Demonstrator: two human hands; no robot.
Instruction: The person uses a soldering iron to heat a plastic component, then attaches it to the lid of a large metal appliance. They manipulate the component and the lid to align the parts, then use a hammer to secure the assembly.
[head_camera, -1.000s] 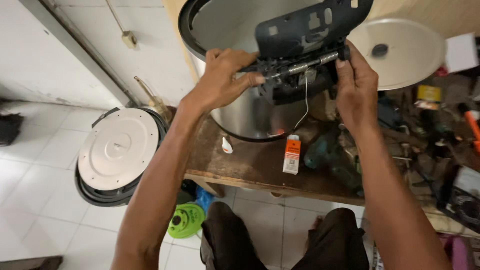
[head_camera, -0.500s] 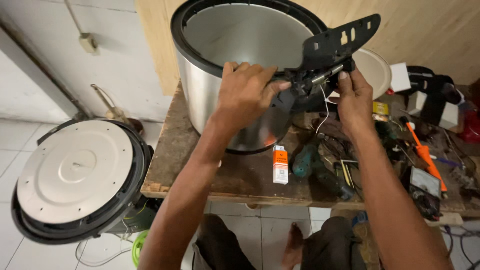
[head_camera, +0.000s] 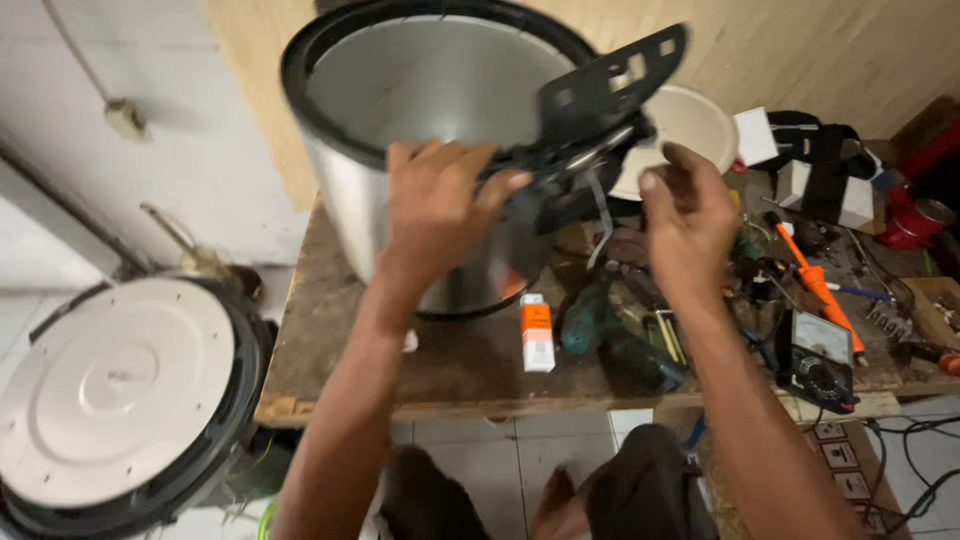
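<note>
The left hand (head_camera: 440, 205) grips the black hinge bracket (head_camera: 600, 100) on the steel cooker body (head_camera: 420, 120). The right hand (head_camera: 690, 215) hovers beside it, fingers loosely curled, holding nothing, above the cluttered wooden bench (head_camera: 450, 365).

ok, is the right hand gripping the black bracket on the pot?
No. The right hand hangs open just right of the black bracket, apart from it, while the left hand rests on the pot.
</note>
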